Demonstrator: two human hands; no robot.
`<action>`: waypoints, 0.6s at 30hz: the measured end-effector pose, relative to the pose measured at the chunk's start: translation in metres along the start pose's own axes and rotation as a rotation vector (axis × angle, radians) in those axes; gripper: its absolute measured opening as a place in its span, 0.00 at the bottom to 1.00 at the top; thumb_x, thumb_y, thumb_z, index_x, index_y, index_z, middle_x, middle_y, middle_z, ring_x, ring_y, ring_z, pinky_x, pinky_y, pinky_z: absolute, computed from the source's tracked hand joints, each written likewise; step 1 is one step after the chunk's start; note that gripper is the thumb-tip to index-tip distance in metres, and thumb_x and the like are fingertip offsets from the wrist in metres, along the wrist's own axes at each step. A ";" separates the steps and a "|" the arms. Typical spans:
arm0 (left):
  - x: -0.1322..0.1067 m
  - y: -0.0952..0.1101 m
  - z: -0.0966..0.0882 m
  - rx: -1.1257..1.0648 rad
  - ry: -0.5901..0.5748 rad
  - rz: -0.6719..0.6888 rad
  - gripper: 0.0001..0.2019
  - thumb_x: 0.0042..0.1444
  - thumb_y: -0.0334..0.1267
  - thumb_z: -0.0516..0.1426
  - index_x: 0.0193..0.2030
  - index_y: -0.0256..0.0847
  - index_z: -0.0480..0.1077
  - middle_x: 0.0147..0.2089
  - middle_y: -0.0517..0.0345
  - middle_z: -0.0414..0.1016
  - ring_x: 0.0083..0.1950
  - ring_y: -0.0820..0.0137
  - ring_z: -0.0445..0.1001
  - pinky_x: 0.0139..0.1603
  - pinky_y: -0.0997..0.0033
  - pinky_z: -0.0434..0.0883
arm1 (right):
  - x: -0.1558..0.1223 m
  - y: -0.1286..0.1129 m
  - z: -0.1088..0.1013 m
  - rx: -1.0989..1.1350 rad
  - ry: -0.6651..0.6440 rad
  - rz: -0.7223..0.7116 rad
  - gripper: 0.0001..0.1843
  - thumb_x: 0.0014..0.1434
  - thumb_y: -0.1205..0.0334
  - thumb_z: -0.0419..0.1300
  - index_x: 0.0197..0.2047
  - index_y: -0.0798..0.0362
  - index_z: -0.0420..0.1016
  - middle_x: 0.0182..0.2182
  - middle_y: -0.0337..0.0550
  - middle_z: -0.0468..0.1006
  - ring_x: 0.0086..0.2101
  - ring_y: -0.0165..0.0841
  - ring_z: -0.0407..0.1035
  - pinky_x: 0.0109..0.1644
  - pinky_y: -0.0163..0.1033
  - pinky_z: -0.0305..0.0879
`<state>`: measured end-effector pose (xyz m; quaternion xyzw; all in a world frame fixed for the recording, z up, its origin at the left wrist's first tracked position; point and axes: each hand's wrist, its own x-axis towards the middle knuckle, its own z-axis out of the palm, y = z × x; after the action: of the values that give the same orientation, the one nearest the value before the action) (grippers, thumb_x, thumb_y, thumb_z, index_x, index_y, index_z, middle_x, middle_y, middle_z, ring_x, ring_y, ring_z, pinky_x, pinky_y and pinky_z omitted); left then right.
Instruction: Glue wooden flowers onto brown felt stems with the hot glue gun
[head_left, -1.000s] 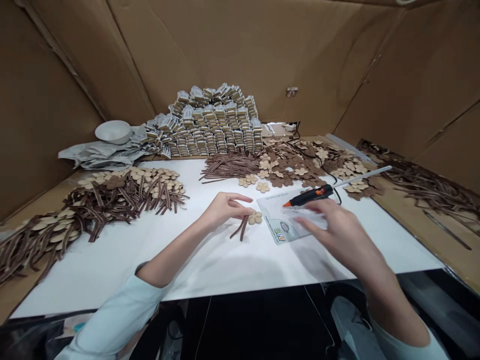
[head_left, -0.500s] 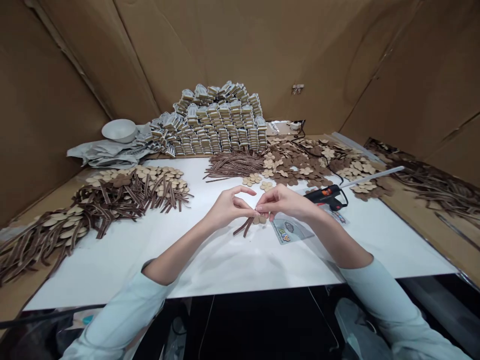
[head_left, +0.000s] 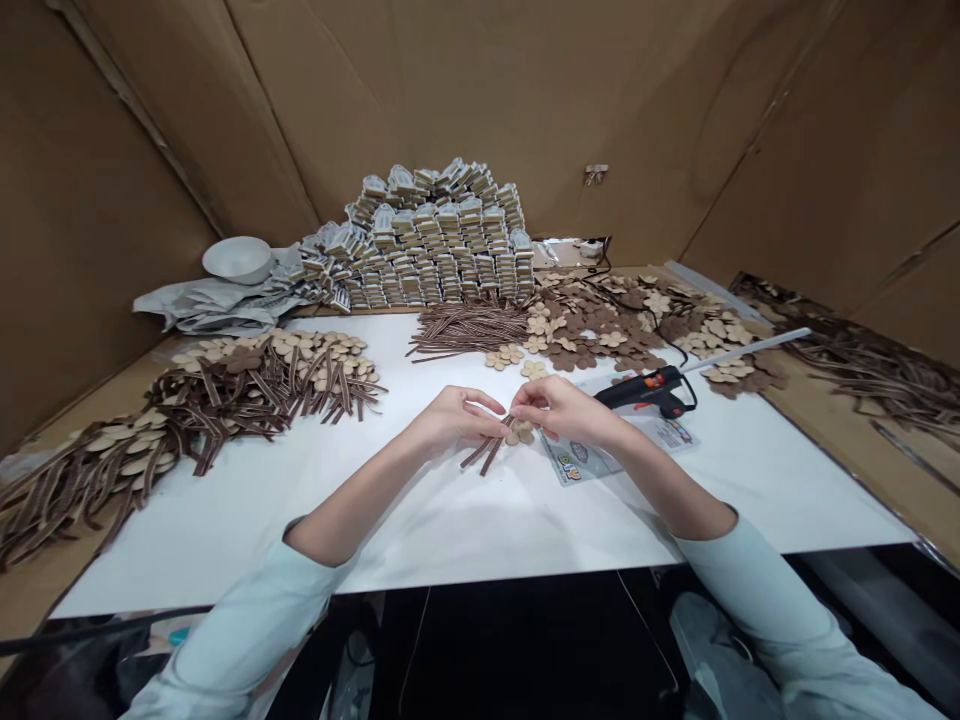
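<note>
Over the white work surface my two hands meet at a small piece: a beige flower cutout (head_left: 519, 434) with a brown striped ribbon (head_left: 487, 456) whose two tails point down and left. My left hand (head_left: 459, 416) is closed, thumb and fingers pinching the ribbon beside the flower. From the other side, the closed fingertips of my right hand (head_left: 561, 408) grip the ribbon's upper end, just above the flower. Fingers partly cover where ribbon and flower meet. A black and orange glue gun (head_left: 641, 388) lies right of my right hand, on a clear printed plastic sheet (head_left: 574, 465).
Flower cutouts with ribbons (head_left: 247, 390) heap at the left. Loose ribbon strips (head_left: 471, 328) and brown and beige flowers (head_left: 600, 320) lie behind my hands. Small stacked blocks (head_left: 442, 250) stand against the cardboard wall (head_left: 450, 90), beside a white bowl (head_left: 238, 260). A glue stick (head_left: 750, 349) extends from the gun.
Both hands have shifted slightly; the left fingers have closed down nearer the ribbon. The ribbon tails have moved a little left, and more of the flower shows.
</note>
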<state>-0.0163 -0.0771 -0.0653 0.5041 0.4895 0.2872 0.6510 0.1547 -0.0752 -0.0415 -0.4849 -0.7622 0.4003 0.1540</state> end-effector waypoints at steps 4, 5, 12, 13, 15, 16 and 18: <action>0.002 -0.001 0.001 -0.014 -0.002 -0.016 0.19 0.29 0.35 0.68 0.30 0.32 0.70 0.24 0.53 0.76 0.25 0.72 0.73 0.26 0.75 0.66 | 0.001 0.000 0.001 -0.033 0.040 0.019 0.09 0.53 0.64 0.52 0.30 0.59 0.70 0.18 0.34 0.66 0.13 0.20 0.54 0.18 0.29 0.50; 0.002 -0.001 0.001 -0.034 -0.004 -0.017 0.19 0.29 0.36 0.68 0.31 0.32 0.70 0.25 0.52 0.76 0.26 0.71 0.74 0.28 0.74 0.68 | 0.001 0.001 0.001 -0.046 0.054 0.013 0.09 0.53 0.64 0.52 0.30 0.59 0.70 0.18 0.35 0.67 0.14 0.20 0.54 0.19 0.29 0.50; 0.001 -0.003 0.007 -0.147 0.042 0.001 0.22 0.27 0.35 0.69 0.31 0.33 0.66 0.23 0.52 0.76 0.26 0.68 0.75 0.28 0.73 0.69 | 0.003 0.002 0.001 -0.054 0.075 -0.019 0.09 0.52 0.66 0.53 0.30 0.61 0.73 0.18 0.36 0.68 0.14 0.20 0.55 0.20 0.29 0.52; 0.001 -0.003 0.007 -0.144 0.048 0.002 0.22 0.27 0.35 0.69 0.31 0.33 0.66 0.23 0.52 0.76 0.26 0.68 0.75 0.27 0.74 0.69 | 0.003 0.003 0.001 -0.033 0.064 -0.016 0.09 0.52 0.65 0.53 0.30 0.61 0.73 0.18 0.36 0.68 0.14 0.20 0.54 0.19 0.29 0.52; 0.002 -0.004 0.007 -0.128 0.049 0.005 0.22 0.27 0.35 0.69 0.31 0.34 0.66 0.23 0.52 0.76 0.26 0.68 0.75 0.26 0.75 0.68 | 0.002 0.003 -0.001 0.003 0.036 -0.018 0.10 0.52 0.63 0.54 0.31 0.61 0.74 0.18 0.36 0.69 0.13 0.20 0.54 0.18 0.30 0.51; 0.002 -0.004 0.007 -0.117 0.046 0.009 0.22 0.28 0.35 0.69 0.31 0.34 0.66 0.23 0.52 0.76 0.26 0.68 0.75 0.26 0.75 0.67 | 0.002 0.003 -0.002 0.011 0.025 -0.019 0.11 0.51 0.63 0.54 0.32 0.61 0.74 0.18 0.37 0.69 0.13 0.20 0.54 0.18 0.30 0.51; 0.003 -0.005 0.006 -0.096 0.036 0.025 0.21 0.29 0.35 0.68 0.31 0.34 0.67 0.23 0.53 0.75 0.25 0.69 0.74 0.25 0.76 0.66 | 0.001 0.003 -0.003 0.006 0.012 -0.010 0.11 0.51 0.62 0.55 0.31 0.61 0.74 0.18 0.37 0.69 0.12 0.20 0.54 0.17 0.30 0.50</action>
<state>-0.0106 -0.0787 -0.0711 0.4733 0.4805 0.3275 0.6617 0.1580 -0.0721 -0.0416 -0.4829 -0.7624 0.3989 0.1624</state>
